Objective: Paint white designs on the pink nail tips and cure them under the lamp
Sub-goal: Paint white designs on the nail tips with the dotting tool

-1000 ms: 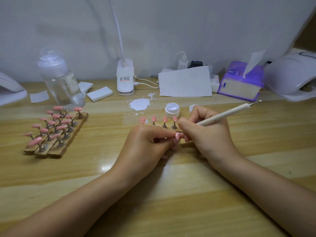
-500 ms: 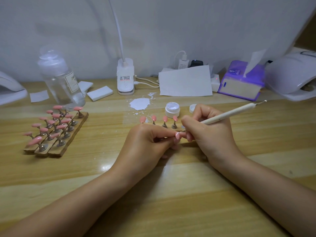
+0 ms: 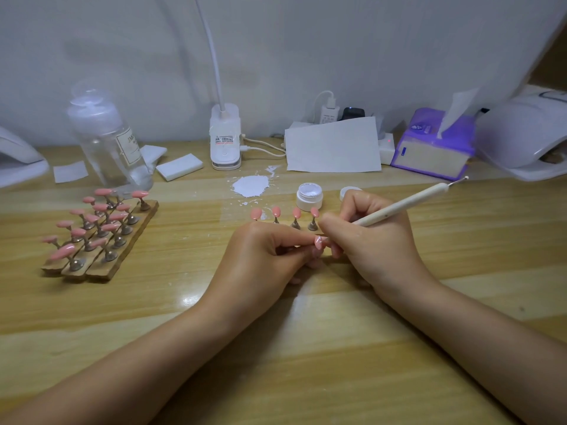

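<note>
Your left hand (image 3: 270, 256) pinches a single pink nail tip (image 3: 319, 241) between thumb and forefinger, and your right hand (image 3: 368, 240) grips a slim white dotting pen (image 3: 399, 207) in a writing hold, its working end hidden behind your fingers right at that tip. A small white mark already shows on the pink surface, so the design on this one looks begun but probably not finished. Just beyond your fingers, four more pink nail tips on small metal stands (image 3: 285, 217) sit in a row on a wooden strip; whether they carry any white you cannot tell from here. A little farther out stand the open white jar of paint (image 3: 310, 196) and its round white lid (image 3: 349, 191), with a splash of white paint (image 3: 251, 186) on the wooden desk (image 3: 306, 348). Well off to the left of your left fingers, the three wooden strips of pink nail tips on stands (image 3: 98, 231) look plain pink, so most of the painting seems to be left. The white curing lamp (image 3: 527, 139) sits far to the right of your right fingers with nothing visibly under it, so curing appears not yet started.
</note>
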Tool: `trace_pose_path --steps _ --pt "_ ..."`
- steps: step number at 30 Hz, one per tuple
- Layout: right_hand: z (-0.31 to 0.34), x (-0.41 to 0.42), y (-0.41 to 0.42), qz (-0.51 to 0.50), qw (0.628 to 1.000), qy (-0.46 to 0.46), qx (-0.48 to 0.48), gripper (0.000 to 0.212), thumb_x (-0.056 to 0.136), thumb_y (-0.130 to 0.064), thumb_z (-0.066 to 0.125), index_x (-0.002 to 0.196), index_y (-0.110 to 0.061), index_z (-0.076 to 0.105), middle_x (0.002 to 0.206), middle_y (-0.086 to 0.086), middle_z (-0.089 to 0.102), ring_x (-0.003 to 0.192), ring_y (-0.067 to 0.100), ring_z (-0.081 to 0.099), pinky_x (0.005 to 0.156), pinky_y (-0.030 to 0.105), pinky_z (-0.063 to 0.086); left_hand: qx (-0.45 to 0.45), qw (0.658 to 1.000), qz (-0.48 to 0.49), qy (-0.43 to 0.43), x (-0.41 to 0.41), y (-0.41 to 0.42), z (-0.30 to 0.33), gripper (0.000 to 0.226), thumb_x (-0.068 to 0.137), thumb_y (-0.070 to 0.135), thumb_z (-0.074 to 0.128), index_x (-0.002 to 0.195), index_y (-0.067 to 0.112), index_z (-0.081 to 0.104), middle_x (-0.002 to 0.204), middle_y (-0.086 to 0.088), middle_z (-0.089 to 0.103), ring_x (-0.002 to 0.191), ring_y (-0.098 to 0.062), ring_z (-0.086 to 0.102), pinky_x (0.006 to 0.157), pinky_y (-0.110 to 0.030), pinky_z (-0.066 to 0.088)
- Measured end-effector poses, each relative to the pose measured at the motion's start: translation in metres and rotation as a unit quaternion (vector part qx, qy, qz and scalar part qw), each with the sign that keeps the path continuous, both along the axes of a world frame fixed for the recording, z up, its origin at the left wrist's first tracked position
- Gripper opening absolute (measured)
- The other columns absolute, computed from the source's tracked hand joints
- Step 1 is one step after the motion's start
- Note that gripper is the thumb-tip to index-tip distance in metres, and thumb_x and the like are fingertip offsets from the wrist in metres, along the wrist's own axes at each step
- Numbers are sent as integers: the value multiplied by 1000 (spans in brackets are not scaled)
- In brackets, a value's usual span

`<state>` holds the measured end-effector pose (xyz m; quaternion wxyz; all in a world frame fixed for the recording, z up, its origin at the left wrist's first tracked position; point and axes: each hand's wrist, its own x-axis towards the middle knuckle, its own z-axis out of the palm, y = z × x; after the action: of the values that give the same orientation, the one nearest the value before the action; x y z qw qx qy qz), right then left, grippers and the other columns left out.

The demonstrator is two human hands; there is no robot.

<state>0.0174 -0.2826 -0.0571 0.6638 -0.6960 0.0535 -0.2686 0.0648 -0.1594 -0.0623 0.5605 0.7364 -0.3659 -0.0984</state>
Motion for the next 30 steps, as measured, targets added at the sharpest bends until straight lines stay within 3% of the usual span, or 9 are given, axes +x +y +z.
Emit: trace_pose_path --steps 12,14,16,19,22,27,30 --pt "1 0 1 -2 1000 2 5 40 74 12 55 47 -10 35 30 -5 46 31 2 45 36 9 33 5 1000 4 -5 0 0 -1 27 81 14 65 71 39 69 67 12 70 52 4 58 52 -7 46" --pt "1 0 1 -2 1000 2 6 40 74 13 55 47 -9 35 30 -5 45 31 1 44 36 8 33 13 1000 6 -7 0 0 -2 25 81 16 66 72 39 70 66 13 70 55 -2 61 58 -9 48" --pt "1 -1 1 -1 1000 2 4 40 74 13 55 47 -9 35 30 -6 45 31 1 45 37 9 34 17 1000 8 -14 1 0 -2 26 80 16 66 70 40 69 63 17 69 50 4 58 68 -6 45" --pt "0 -1 0 -2 1000 1 5 41 74 13 55 47 -10 35 30 -6 45 31 2 46 37 9 34 10 1000 2 -4 0 0 -1 24 80 15 66 72 37 70 63 15 69 51 7 57 53 -5 43" --pt "0 0 1 -8 1000 0 1 41 74 14 55 46 -10 35 29 -6 45 30 1 43 36 9 33 20 1000 7 -14 1 0 -2 26 81 16 65 71 40 69 65 15 69 48 6 56 57 -5 42" --pt "-1 0 -1 -21 1000 -3 6 41 74 13 56 47 -10 35 30 -6 43 30 1 44 37 9 34 27 999 13 -13 2 0 -3 23 81 20 66 73 41 70 65 15 70 56 -4 63 73 -19 51" --pt "1 1 -1 -44 998 -17 31 42 78 0 65 48 -9 37 32 -6 41 30 1 39 41 12 41 38 999 23 -9 -1 -1 0 22 80 27 65 75 48 69 65 16 69 51 -5 60 100 -52 38"
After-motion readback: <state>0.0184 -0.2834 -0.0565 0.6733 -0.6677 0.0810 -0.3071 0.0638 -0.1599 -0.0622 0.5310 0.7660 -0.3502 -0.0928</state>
